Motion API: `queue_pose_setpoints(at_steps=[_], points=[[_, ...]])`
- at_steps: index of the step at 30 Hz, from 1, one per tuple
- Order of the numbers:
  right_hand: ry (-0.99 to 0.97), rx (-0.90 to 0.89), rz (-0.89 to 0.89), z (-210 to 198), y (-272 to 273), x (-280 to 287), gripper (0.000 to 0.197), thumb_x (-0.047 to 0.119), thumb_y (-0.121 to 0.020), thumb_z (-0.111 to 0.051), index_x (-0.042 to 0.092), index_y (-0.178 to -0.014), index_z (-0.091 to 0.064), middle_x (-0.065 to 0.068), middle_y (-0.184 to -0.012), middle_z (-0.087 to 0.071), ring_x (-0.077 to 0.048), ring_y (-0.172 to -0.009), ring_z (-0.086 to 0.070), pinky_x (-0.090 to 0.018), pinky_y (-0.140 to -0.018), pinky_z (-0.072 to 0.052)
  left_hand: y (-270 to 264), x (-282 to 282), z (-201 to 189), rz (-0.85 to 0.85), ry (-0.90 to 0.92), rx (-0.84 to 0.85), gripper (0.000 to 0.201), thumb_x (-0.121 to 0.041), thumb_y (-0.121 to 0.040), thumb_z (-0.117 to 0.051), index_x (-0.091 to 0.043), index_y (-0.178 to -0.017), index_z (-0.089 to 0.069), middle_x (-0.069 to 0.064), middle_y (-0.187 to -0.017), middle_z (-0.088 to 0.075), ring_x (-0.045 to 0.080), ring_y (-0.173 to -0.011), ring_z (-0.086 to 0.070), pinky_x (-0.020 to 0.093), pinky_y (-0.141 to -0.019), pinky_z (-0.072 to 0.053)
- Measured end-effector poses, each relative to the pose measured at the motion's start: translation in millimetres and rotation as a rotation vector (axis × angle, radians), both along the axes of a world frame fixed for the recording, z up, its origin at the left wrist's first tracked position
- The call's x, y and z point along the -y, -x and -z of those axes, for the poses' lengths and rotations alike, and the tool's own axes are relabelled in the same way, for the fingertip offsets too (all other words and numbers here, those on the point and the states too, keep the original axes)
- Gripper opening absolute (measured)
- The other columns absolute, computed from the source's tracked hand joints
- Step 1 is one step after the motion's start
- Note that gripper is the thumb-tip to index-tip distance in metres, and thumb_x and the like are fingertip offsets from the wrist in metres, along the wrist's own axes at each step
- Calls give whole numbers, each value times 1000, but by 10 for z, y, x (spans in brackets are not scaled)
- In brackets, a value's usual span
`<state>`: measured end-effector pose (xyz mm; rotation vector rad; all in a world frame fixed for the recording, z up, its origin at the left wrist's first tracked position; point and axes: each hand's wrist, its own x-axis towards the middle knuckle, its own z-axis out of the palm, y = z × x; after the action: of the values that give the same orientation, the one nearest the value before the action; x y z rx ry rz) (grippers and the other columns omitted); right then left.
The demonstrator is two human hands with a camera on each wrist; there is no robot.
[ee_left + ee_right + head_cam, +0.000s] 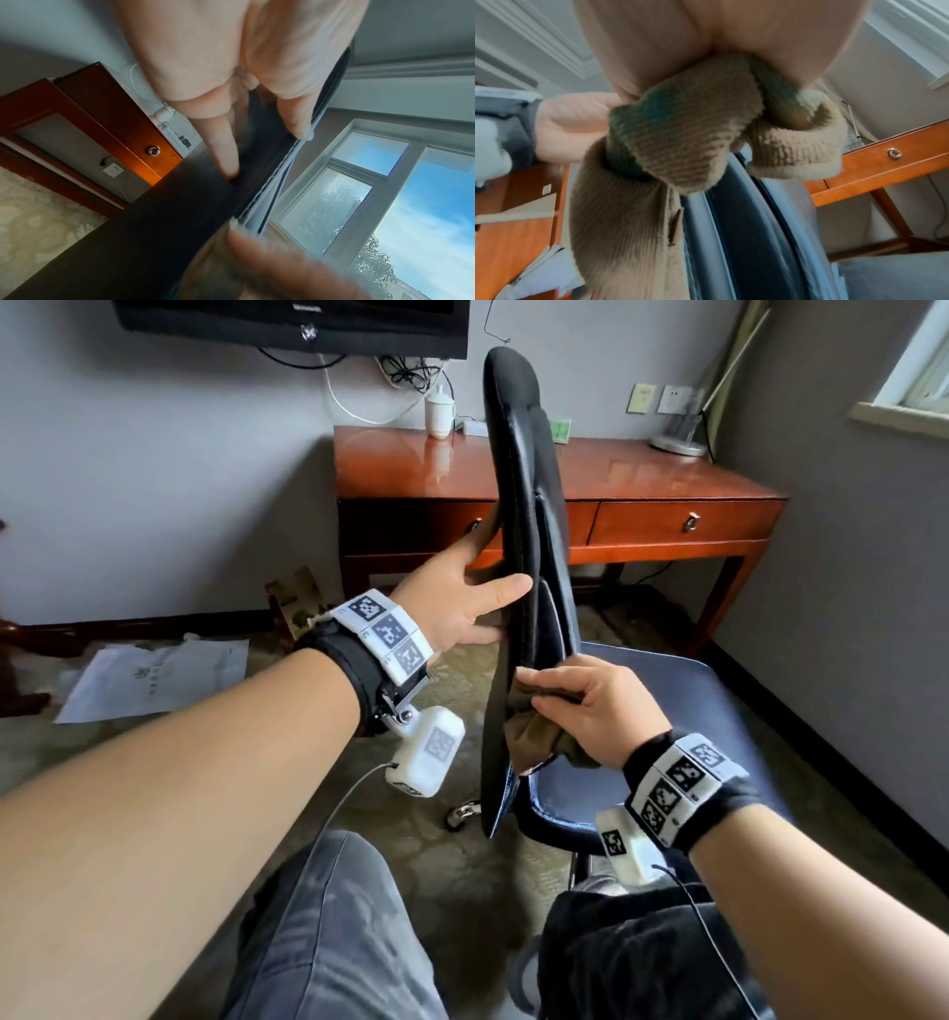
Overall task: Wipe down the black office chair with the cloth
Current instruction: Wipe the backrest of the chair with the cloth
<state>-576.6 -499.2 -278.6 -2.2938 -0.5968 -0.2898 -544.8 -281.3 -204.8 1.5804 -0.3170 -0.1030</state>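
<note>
Backrest (518, 516) edge-on before the desk (565, 469): left hand (462, 603) clasps its rim, right hand (590, 711) presses a bunched cloth (534, 737) low. Wiping looks underway; seat (667, 711) apparently not yet reached.

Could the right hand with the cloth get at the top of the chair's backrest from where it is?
Probably yes. The right hand grips the cloth low on the backrest edge; the edge above looks bare except where the left hand holds it midway.
</note>
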Motion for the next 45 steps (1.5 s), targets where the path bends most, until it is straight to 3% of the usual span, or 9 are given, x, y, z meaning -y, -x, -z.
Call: queue_pose_setpoints(at_steps=[5,9,13,16,21,28,33,38,45], points=[[89,52,-12,37,55,28,33,21,-90,-77,37,-119,-76,14,-96,-67,-1,-92,-66,-22,-89,-52,-43,-13,45,-14,25,-37,81,-3,-102,-65,-41,-163,-29,-20,-108,-77,9,-102,-76,27,-73,-62],[52,238,-57,-267,24,-97,34,21,-92,-75,33,-124,-75,9,-97,-65,-5,-90,-65,-18,-85,-50,-32,2,30,-30,14,-35,81,-5,-99,-69,-43,-161,-33,-13,-114,-78,18,-109,-76,42,-88,-64],[208,382,-12,-243,-71,-180,35,25,-95,-67,32,-129,-72,3,-99,-61,-19,-85,-66,-35,-75,-59,-4,6,5,-25,33,-32,79,-4,-99,-69,-41,-161,-35,-2,-121,-77,22,-111,-75,45,-92,-63],[255,378,-15,-24,-63,-136,34,27,-96,-65,33,-129,-71,4,-99,-59,-23,-81,-66,-39,-69,-60,-1,10,9,-6,34,-11,79,-7,-99,-70,-40,-162,-34,0,-142,-66,18,-116,-73,44,-91,-63],[345,240,-25,206,9,-70,34,26,-96,-69,34,-129,-71,6,-97,-58,-22,-81,-67,-42,-70,-60,-19,7,67,-11,71,-2,75,-11,-100,-70,-37,-161,-36,-3,-150,-59,11,-125,-67,42,-90,-63],[151,334,-18,-107,-17,-144,33,22,-95,-72,30,-127,-73,1,-99,-64,-19,-87,-66,-34,-80,-57,-24,3,99,-13,46,2,77,-17,-99,-73,-42,-161,-33,1,-148,-61,17,-122,-70,43,-96,-61],[106,184,21,259,-72,-124,30,22,-94,-74,34,-122,-76,10,-98,-63,-11,-91,-65,-30,-87,-55,-26,-10,116,-5,62,-29,78,1,-99,-66,-34,-161,-34,6,-137,-68,12,-111,-73,27,-83,-61],[199,4,32,579,22,-76,30,24,-95,-72,36,-123,-75,16,-96,-58,-11,-95,-66,-20,-88,-49,-14,19,193,10,65,-59,80,8,-100,-60,-32,-163,-30,-4,-120,-71,8,-103,-73,25,-81,-61],[37,188,18,124,66,-159,33,23,-94,-73,34,-125,-75,10,-98,-63,-3,-89,-61,-14,-84,-47,36,70,294,-22,26,-64,75,-2,-102,-64,-36,-162,-33,-14,-132,-68,6,-111,-72,26,-83,-61]])
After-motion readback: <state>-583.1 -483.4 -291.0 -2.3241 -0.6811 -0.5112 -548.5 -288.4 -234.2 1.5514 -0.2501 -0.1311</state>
